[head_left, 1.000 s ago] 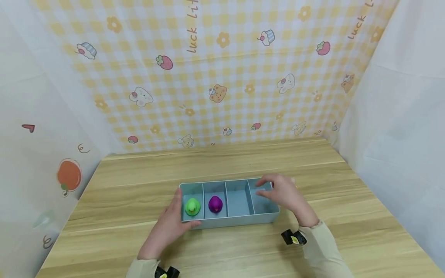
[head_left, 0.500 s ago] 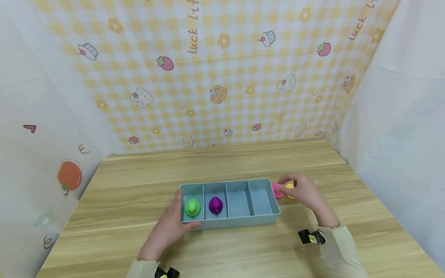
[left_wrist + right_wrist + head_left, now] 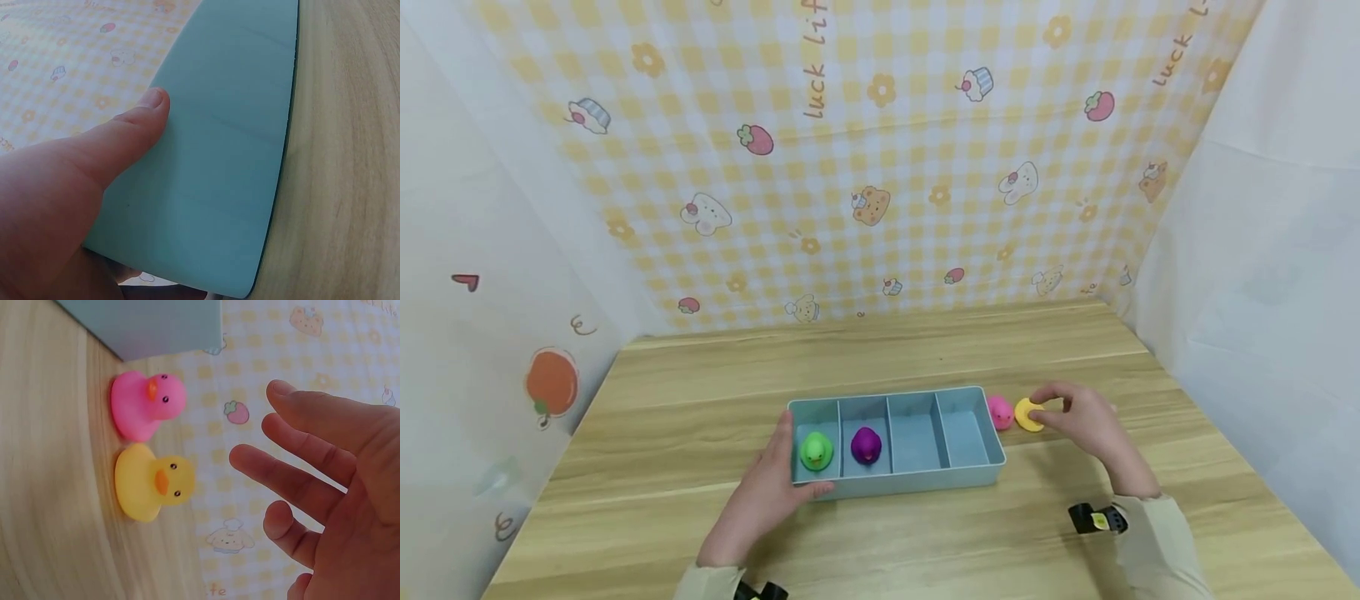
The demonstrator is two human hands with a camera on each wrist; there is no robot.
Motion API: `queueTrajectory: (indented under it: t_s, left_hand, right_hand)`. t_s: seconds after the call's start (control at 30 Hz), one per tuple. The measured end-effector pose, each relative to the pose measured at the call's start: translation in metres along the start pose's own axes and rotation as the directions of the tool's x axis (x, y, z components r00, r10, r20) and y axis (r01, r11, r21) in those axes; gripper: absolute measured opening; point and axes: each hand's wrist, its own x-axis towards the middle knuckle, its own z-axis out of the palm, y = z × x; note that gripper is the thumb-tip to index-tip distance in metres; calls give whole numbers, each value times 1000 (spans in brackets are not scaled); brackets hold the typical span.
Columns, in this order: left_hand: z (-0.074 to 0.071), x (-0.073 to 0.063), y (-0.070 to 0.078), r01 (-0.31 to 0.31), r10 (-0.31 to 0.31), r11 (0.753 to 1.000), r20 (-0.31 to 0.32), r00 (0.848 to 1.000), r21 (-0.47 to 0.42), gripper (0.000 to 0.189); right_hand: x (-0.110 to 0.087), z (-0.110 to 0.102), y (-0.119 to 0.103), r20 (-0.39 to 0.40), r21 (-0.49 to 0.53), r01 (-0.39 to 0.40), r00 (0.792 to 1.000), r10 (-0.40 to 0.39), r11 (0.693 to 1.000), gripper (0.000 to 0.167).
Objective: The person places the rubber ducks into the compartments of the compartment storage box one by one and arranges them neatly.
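Observation:
My left hand point(image 3: 763, 487) holds the left end of a blue-grey box point(image 3: 917, 482) split into several compartments. Its thumb point(image 3: 134, 134) presses on the front wall in the left wrist view. A green rubber duck point(image 3: 816, 451) sits in the leftmost compartment, a purple one point(image 3: 867, 447) in the one beside it. Right of the box, a pink rubber duck point(image 3: 147, 406) and a yellow rubber duck point(image 3: 147, 481) stand side by side on the table. Over the yellow duck, my right hand point(image 3: 1086, 423) hovers with fingers spread, apart from it in the right wrist view.
The wooden table point(image 3: 887, 550) runs back to a yellow checked cloth point(image 3: 880, 150) with printed figures. White cloth walls point(image 3: 1262, 250) stand at both sides. Each wrist wears a black camera strap point(image 3: 1097, 518).
My right hand has moved from above the box's right compartment out to the right, over the yellow duck. Both table ducks have come into sight. My left hand stays on the box.

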Motion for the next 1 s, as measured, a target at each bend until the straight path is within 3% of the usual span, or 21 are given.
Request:
queueTrajectory:
  t_s: [0.4, 0.63, 0.8, 1.0]
  left_hand:
    - [1, -2, 1, -4, 4, 1000, -9, 1000, -1, 125]
    - [1, -2, 2, 3, -3, 1000, -9, 1000, 3, 125]
    - [2, -1, 2, 6, -6, 1000, -7, 1000, 2, 125]
    - [3, 1, 0, 13, -13, 1000, 3, 1000, 6, 126]
  right_hand:
    - [3, 5, 26, 80, -5, -27, 996, 28, 1000, 37]
    - [6, 13, 39, 140, 44, -32, 990, 26, 998, 43]
    - [8, 19, 46, 143, 50, -16, 990, 9, 999, 49]
    - [12, 25, 49, 143, 65, -2, 990, -7, 998, 44]
